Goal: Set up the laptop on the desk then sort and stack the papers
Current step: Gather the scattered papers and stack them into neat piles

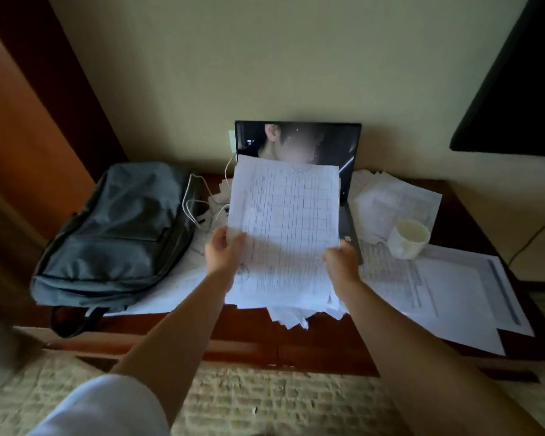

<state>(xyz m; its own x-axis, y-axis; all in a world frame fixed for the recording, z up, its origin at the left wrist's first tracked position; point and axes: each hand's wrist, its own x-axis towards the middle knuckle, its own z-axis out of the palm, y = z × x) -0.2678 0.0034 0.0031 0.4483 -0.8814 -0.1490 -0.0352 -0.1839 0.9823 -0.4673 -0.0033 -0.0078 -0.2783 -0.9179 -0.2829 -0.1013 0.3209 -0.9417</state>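
Centrally, item one: left hand [222,251], bare, thumb on the front face, clasping the left edge of a sheaf of papers [283,234]. Item two: right hand [340,261], bare, fingers curled round the sheaf's right edge, gripping it. The sheaf: white sheets printed with ruled tables, held raised and tilted toward the camera above the desk [321,344], its lower edges uneven and fanned, hanging over the desk's front rim.

Behind the sheaf: laptop [296,140], lid open, screen lit, standing at the back of the desk against the wall; its lower screen and most of its keyboard are covered by the sheaf.

Right of the laptop: loose printed sheets [400,202], overlapping. Nearer the front right: large sheets [453,291] lying flat, one corner overhanging the desk edge. On these papers, beside the laptop's right front corner: white cup [408,242], tipped toward the camera.

Left of the sheaf: white cable [191,206], looped, running up toward the wall behind the laptop. Further left: grey backpack [114,234], lying flat on the desk's left end, partly resting on more paper.

Foreground: pale sleeve [107,410] on the left arm; woven matting [265,404] on the floor.
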